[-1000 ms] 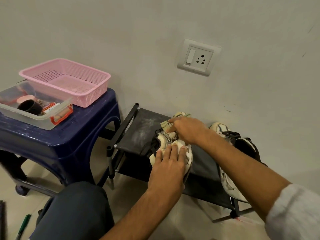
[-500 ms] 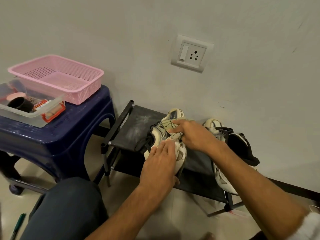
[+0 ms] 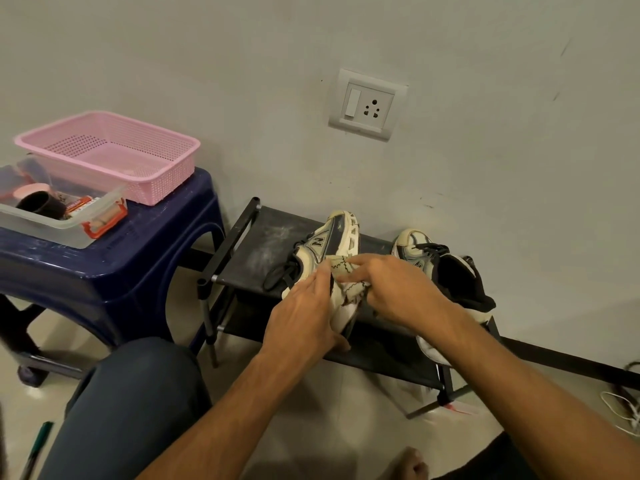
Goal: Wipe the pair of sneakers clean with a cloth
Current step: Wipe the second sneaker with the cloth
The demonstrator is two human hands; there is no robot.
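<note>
A cream and grey sneaker (image 3: pixel 329 242) lies tipped on its side on the black shoe rack (image 3: pixel 256 244), sole facing right. My left hand (image 3: pixel 304 317) grips its heel end from the near side. My right hand (image 3: pixel 391 289) holds a cream cloth with dark wavy lines (image 3: pixel 346 289) against the sneaker's rear part. The second sneaker (image 3: pixel 446 275) stands upright on the rack just to the right, its dark opening facing up, partly hidden by my right forearm.
A dark blue plastic stool (image 3: pixel 114 258) stands left of the rack, carrying a pink basket (image 3: pixel 110 154) and a clear container (image 3: pixel 62 216) of small items. A wall socket (image 3: pixel 367 105) sits above the shoes. White cables (image 3: pixel 623 407) lie on the floor at right. My knee (image 3: pixel 131 403) is near-left.
The sneaker has been tipped further onto its side. My right hand with the cloth slid from the toe end back toward the heel; my left hand shifted to the heel.
</note>
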